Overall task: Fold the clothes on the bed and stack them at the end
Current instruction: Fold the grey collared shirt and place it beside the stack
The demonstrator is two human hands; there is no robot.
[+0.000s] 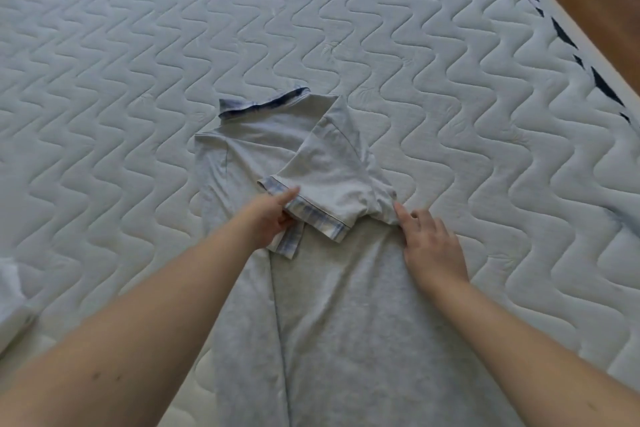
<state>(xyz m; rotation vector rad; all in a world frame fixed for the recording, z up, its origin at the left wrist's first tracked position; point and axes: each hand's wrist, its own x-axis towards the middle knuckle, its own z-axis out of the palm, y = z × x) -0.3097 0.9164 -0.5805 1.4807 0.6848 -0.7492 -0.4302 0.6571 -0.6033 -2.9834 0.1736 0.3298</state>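
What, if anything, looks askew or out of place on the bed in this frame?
Nothing is damaged or spilled. The grey polo shirt lies mid-fold, its right sleeve turned in at a slant; the left hand pinches its plaid cuff, the right hand presses the side. Its collar sits slightly crooked.

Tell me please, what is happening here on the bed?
A person is folding a grey polo shirt on a bare quilted mattress. Both sides are already folded inward, and the sleeves lie across the back. The left hand pinches the checked cuff of one sleeve, while the right hand presses flat on the shirt's right edge. The lower half is not yet folded up.
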